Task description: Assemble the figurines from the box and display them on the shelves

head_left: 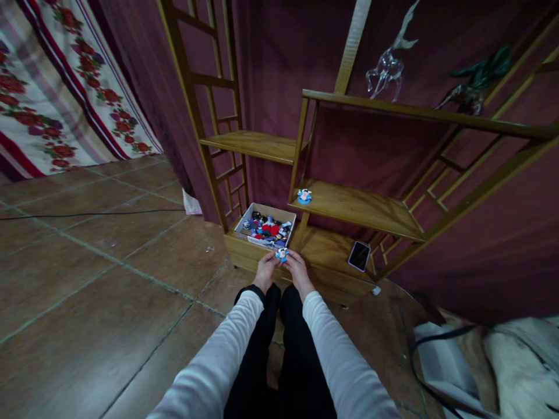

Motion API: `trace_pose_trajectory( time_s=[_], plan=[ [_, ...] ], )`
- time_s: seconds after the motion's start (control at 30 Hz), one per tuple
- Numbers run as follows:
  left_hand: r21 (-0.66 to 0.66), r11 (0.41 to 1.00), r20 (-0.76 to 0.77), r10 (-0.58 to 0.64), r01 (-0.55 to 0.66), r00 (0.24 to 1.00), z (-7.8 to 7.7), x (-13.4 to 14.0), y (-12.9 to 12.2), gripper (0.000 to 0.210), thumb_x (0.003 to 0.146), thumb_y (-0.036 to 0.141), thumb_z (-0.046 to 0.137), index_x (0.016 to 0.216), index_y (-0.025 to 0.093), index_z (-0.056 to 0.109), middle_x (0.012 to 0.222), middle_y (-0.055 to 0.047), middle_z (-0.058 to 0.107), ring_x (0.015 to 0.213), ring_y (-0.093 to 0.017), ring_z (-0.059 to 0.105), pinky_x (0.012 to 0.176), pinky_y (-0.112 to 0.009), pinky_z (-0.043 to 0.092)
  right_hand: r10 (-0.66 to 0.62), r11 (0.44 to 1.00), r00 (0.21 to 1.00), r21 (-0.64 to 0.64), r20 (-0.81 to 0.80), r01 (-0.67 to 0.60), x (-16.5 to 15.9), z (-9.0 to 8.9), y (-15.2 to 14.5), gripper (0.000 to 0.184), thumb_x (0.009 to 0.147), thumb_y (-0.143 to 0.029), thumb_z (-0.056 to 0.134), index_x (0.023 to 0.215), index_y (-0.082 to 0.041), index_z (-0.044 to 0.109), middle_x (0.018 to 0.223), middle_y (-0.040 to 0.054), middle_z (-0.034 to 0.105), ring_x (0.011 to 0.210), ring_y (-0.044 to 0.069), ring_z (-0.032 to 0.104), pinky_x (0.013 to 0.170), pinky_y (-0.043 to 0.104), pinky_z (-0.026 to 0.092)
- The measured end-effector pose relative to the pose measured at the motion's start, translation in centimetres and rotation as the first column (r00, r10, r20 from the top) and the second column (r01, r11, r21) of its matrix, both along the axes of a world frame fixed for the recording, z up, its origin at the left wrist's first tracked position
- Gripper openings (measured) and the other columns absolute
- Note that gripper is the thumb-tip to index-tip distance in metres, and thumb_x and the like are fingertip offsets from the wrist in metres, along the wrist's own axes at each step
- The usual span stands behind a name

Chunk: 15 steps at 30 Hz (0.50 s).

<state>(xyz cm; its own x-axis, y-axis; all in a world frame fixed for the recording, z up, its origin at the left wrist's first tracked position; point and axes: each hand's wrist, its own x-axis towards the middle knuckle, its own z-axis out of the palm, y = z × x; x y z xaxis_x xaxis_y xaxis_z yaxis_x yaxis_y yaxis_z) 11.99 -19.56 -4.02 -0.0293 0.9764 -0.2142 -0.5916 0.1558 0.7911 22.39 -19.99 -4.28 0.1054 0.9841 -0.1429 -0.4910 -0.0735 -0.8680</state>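
Between my two hands is a small blue and white figurine [282, 254], held by the fingertips in front of the shelf unit. My left hand [265, 270] grips its left side, and my right hand [298, 269] closes on its right side. Just beyond them stands an open cardboard box [292, 224] full of small red, blue and black figurines [269, 228]. A similar blue and white figurine [304, 196] stands on a blue base at the left end of the middle shelf [362, 205].
A dark-screened phone [358, 256] lies on the lower shelf [325, 247]. Above, a clear horse statue [388, 73] and a dark green statue [474, 87] stand on the top shelf [419, 113]. Bags [519, 361] lie on the floor at right. A black cable [96, 214] crosses the tiles at left.
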Motion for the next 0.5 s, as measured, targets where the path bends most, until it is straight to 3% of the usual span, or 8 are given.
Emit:
trace_pose_trajectory(
  time_s=[0.13, 0.5],
  plan=[
    [-0.019, 1.000, 0.019, 0.013, -0.012, 1.000, 0.15, 0.08, -0.03, 0.021, 0.058, 0.012, 0.073, 0.079, 0.013, 0.067, 0.077, -0.004, 0.069, 0.070, -0.012, 0.061, 0.071, -0.024, 0.047, -0.041, 0.999, 0.999, 0.009, 0.026, 0.041, -0.02, -0.30, 0.05, 0.032, 0.058, -0.032, 0.073, 0.088, -0.020, 0.067, 0.094, 0.0029, 0.068, 0.084, 0.017, 0.062, 0.075, 0.031, 0.050],
    [0.014, 1.000, -0.019, -0.021, 0.021, 1.000, 0.37, 0.01, -0.15, 0.035, 0.047, 0.015, 0.080, 0.079, 0.014, 0.066, 0.073, -0.002, 0.066, 0.065, -0.011, 0.058, 0.065, -0.023, 0.044, -0.073, 0.997, 0.994, -0.027, 0.086, 0.075, 0.12, -0.41, 0.19, 0.022, 0.056, -0.029, 0.071, 0.075, -0.019, 0.067, 0.078, 0.0004, 0.068, 0.070, 0.014, 0.060, 0.069, 0.027, 0.047]
  ],
)
